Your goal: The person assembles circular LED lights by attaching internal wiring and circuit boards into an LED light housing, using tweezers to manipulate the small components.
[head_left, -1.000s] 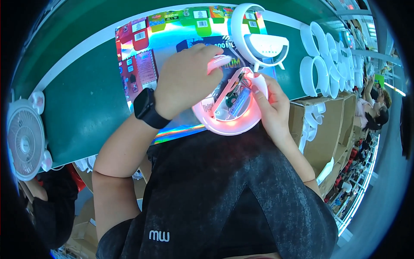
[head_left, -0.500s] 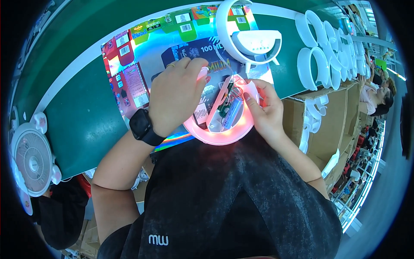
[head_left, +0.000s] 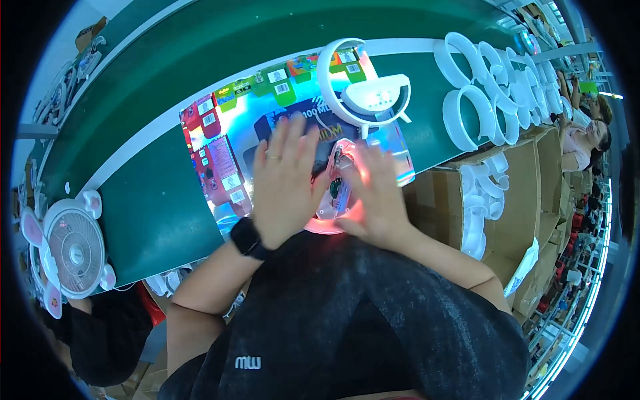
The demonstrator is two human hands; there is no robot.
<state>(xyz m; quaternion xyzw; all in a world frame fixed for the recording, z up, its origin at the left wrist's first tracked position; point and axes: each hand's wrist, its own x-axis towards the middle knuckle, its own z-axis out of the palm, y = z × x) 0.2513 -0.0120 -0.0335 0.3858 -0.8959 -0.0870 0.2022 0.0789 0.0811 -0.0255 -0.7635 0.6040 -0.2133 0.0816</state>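
L hand point(head_left: 288, 183) & R hand point(head_left: 382, 197) spread open at lit ring lamp point(head_left: 328, 211)

Nearest: wearer's black top point(head_left: 373, 327) w/ greyish patches, front & ctr. Black watch point(head_left: 247, 239) on L wrist.

L grip: wide open, fingers straight & pointing away from body, nothing held. R grip: also open, fingers out, slightly blurred, nothing held; thumb over lamp's lower rim. Can't tell if either palm touches lamp.

Lamp sits btwn the hands, just beyond the top, glowing pinkish-red, partly hidden by R hand. Its housing is open: green board point(head_left: 335, 189) & blue cylinder point(head_left: 343, 199) visible inside.

Beyond: shiny printed sheet point(head_left: 237, 130) on green surface point(head_left: 150, 210); white ring lamp on feet point(head_left: 380, 95) stands toward sheet's far R.

L side: white fan point(head_left: 75, 253), person in black point(head_left: 110, 337) near it, lower L.

R side: cardboard box point(head_left: 523, 200) w/ white curved pcs point(head_left: 473, 233); farther up, row of white rings point(head_left: 451, 122) on surface. Far R bkgd: person in pale top point(head_left: 579, 141).
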